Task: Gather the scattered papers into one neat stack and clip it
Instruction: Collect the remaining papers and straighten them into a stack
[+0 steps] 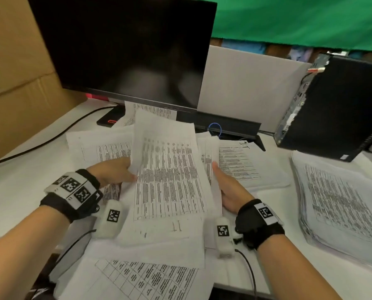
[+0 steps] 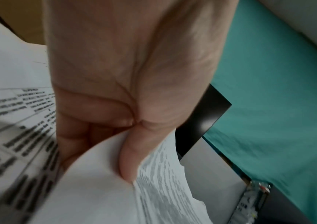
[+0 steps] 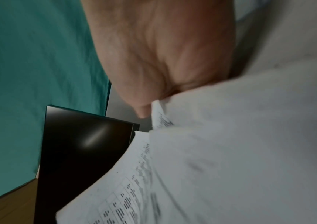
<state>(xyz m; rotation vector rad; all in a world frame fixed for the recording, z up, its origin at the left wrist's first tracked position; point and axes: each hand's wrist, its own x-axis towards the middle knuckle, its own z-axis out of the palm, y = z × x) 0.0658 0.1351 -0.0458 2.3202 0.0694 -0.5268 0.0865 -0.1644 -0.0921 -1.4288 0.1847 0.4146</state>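
A bundle of printed sheets (image 1: 169, 176) is held tilted up above the desk between both hands. My left hand (image 1: 115, 172) pinches its left edge, thumb on top; in the left wrist view the thumb (image 2: 128, 159) lies on the paper (image 2: 100, 189) with the fingers curled beneath. My right hand (image 1: 226, 187) holds the right edge, thumb up along the sheets; the right wrist view shows the thumb (image 3: 140, 106) against the paper (image 3: 230, 151), other fingers hidden behind it. More loose sheets (image 1: 98, 148) lie scattered under and around the bundle. No clip shows.
A thick paper stack (image 1: 340, 202) lies at the right on the white desk (image 1: 18, 187). A dark monitor (image 1: 124, 50) stands behind, a black computer case (image 1: 336, 109) at back right, a cardboard box (image 1: 18, 72) at left. Sheets (image 1: 141, 278) overhang the near edge.
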